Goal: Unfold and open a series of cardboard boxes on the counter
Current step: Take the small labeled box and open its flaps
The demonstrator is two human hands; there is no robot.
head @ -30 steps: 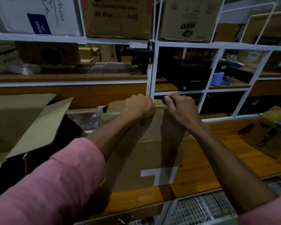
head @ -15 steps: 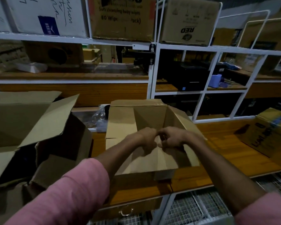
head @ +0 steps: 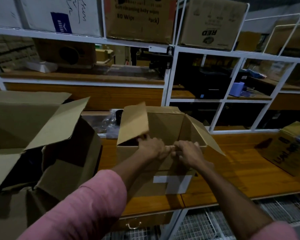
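Far left on the worktop [head: 232, 172]: a big opened box [head: 33, 129], flaps splayed. At centre, the smaller box [head: 164, 184], upright and open-topped, left flap [head: 133, 123] now raised and blurred, right flap [head: 206, 135] angled outward. On its near rim, left hand [head: 151, 147], grip curled over the edge; just beside, right hand [head: 189, 153], fingers pinching the same edge. Half a second ago: left flap lying flatter, hands together lower inside. Far right: a printed carton [head: 291, 148].
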